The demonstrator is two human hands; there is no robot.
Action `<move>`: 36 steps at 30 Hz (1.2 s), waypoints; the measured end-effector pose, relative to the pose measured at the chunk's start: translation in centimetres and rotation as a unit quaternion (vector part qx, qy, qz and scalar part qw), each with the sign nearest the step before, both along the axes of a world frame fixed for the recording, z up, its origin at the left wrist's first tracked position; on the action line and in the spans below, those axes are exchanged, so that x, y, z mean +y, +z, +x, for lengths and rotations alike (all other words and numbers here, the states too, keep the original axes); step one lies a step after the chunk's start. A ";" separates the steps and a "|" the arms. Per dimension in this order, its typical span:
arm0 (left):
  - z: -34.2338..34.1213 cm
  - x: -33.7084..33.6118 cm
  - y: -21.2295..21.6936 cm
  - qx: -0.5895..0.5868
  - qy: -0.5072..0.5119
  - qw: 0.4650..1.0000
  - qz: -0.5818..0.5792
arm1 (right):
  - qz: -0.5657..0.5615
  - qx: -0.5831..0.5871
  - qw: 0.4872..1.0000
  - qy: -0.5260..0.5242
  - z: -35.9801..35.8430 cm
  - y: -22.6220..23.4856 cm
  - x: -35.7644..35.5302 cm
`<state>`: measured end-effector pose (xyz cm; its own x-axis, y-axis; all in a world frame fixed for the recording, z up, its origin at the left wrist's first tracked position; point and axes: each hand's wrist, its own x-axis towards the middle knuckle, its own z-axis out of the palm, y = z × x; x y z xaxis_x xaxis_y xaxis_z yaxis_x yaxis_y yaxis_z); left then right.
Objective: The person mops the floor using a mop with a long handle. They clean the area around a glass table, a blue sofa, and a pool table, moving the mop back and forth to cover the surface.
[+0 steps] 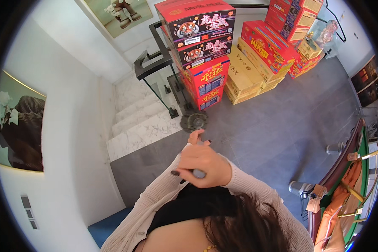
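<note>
One mop (pixel 197 122), two closed grips

We wrap both hands round its one handle (pixel 199 173): the right hand (pixel 209 164) at the near end, the left hand (pixel 194 136) farther down. The single round, dark head shows just beyond, near the marble steps (pixel 145 132). Past it we count four boxes (pixel 206 54) in one stack, beside one black railing (pixel 149 65).

Tool head (pixel 196 122) before stacked boxes (pixel 210 80); stairs (pixel 143 131) at left.
</note>
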<state>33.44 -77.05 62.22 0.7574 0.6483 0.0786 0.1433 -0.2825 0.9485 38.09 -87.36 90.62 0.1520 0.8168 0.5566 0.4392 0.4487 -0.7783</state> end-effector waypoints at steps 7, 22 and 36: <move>0.9 -1.2 -1.3 0.063 -0.202 0.972 -0.105 | 0.039 -0.015 0.999 -0.016 -1.3 -2.2 -0.8; 3.6 -4.9 3.3 -0.098 -0.195 0.892 -0.396 | 0.172 -0.054 0.971 -0.157 1.5 -1.7 -4.7; 6.6 -6.5 1.9 -0.073 -0.245 0.953 -0.165 | 0.089 -0.026 0.947 -0.308 3.2 -9.3 -6.3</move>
